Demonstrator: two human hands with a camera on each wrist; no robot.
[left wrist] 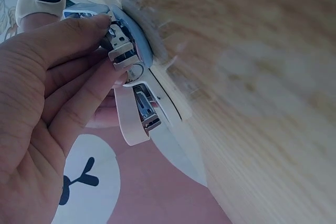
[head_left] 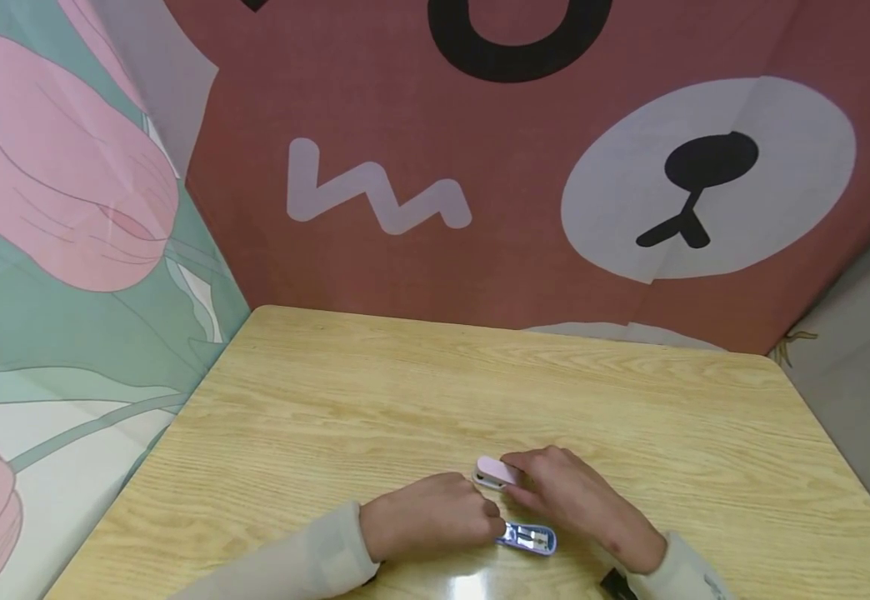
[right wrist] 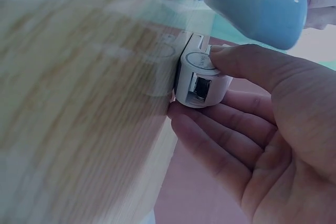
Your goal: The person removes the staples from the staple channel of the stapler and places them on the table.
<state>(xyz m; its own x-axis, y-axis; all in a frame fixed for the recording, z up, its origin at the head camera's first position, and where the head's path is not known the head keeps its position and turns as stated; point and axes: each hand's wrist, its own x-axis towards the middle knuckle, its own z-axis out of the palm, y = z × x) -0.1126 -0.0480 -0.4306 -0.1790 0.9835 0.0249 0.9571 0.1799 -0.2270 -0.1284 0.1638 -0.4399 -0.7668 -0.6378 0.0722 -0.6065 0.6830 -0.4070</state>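
Observation:
A light-blue stapler [head_left: 531, 539] lies low over the table, its metal inner parts showing from above. My left hand [head_left: 438, 512] grips its left end, and in the left wrist view the thumb presses by the metal part of the blue stapler [left wrist: 137, 38]. Just beyond it is a pink and white stapler [head_left: 493, 472], which my right hand [head_left: 585, 500] holds between thumb and fingers. In the right wrist view the thumb lies against the round end of the white stapler body [right wrist: 197, 74], with the fingers along its other side.
The wood-grain table [head_left: 375, 375] reaches back to a brown cloth [head_left: 375, 275] printed with a bear face. A flower-printed cloth [head_left: 67, 167] hangs along the left. Dark bands show at both sleeve cuffs, one dark piece [head_left: 618, 585] beside the right cuff.

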